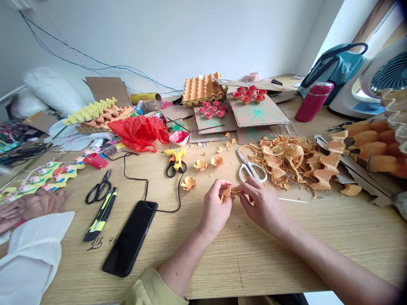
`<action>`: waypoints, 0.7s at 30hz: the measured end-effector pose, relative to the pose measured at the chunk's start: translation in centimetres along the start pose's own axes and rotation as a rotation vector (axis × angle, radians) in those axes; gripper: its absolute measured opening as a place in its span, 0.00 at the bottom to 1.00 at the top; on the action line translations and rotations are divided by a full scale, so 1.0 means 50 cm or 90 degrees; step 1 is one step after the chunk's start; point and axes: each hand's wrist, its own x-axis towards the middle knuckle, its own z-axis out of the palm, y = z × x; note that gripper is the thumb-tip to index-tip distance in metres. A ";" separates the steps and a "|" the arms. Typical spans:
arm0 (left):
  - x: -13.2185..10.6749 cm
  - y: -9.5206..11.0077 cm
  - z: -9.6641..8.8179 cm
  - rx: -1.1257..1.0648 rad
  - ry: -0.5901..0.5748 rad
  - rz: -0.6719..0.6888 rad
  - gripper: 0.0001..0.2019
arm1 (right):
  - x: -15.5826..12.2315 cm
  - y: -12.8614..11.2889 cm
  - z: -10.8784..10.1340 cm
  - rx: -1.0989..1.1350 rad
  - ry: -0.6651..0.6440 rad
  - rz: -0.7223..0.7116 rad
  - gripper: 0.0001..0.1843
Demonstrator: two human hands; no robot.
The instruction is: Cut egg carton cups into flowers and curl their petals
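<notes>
My left hand [216, 207] and my right hand [260, 203] meet over the wooden table [241, 250], both pinched on a small orange egg-carton piece [227, 192]. The fingers of both hands are closed around it. Just beyond them lie three finished orange carton flowers [200, 164], white-handled scissors [251, 168] and a yellow glue gun [175, 157]. A heap of orange carton scraps [286, 163] sits to the right of the scissors.
A black phone [130, 237], a yellow-black utility knife [101, 215] and black scissors [99, 189] lie at left. Another person's hand [34, 205] and white sleeve [32, 254] rest at far left. Red painted flowers [249, 95] sit on cardboard behind, beside an egg tray [202, 88], a red bag [140, 131] and a red bottle [313, 101].
</notes>
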 end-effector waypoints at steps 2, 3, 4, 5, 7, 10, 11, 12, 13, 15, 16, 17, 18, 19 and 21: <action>0.000 -0.001 0.000 -0.004 -0.001 -0.001 0.14 | -0.001 0.000 -0.001 -0.024 0.000 0.004 0.10; 0.000 -0.001 -0.001 -0.001 0.000 0.001 0.14 | -0.001 -0.001 -0.001 -0.032 -0.001 0.005 0.10; 0.001 -0.001 -0.002 0.004 -0.001 0.002 0.13 | -0.001 -0.001 -0.002 -0.037 -0.003 0.005 0.11; 0.001 -0.001 -0.003 0.012 -0.002 0.004 0.13 | 0.000 -0.002 -0.003 -0.040 -0.006 0.004 0.11; 0.003 0.001 -0.006 0.033 -0.008 0.006 0.13 | 0.000 -0.003 -0.005 -0.039 -0.013 0.001 0.13; 0.005 0.004 -0.011 0.064 -0.016 0.009 0.14 | 0.000 -0.001 -0.004 -0.029 -0.018 -0.005 0.14; 0.006 0.005 -0.012 0.071 -0.018 0.011 0.15 | 0.000 0.000 -0.003 -0.029 -0.016 -0.007 0.14; 0.007 0.005 -0.013 0.077 -0.021 0.015 0.15 | 0.000 0.001 -0.002 -0.030 -0.012 -0.010 0.14; 0.008 0.005 -0.015 0.085 -0.026 0.020 0.16 | 0.000 0.002 -0.001 -0.033 -0.007 -0.013 0.14; 0.009 0.004 -0.017 0.111 -0.034 0.032 0.16 | -0.001 0.002 0.001 -0.042 -0.001 -0.019 0.14; 0.010 0.003 -0.018 0.124 -0.038 0.037 0.16 | -0.001 0.001 0.002 -0.046 0.000 -0.024 0.14; 0.010 0.003 -0.019 0.136 -0.038 0.042 0.16 | -0.001 -0.001 0.002 -0.049 -0.002 -0.027 0.14; 0.010 0.002 -0.020 0.144 -0.036 0.046 0.16 | -0.001 -0.002 0.002 -0.050 -0.006 -0.032 0.14; 0.010 0.003 -0.021 0.151 -0.037 0.047 0.16 | -0.001 -0.004 0.002 -0.051 -0.006 -0.036 0.14; 0.010 0.005 -0.022 0.163 -0.037 0.049 0.15 | -0.002 -0.007 0.000 -0.055 -0.007 -0.039 0.13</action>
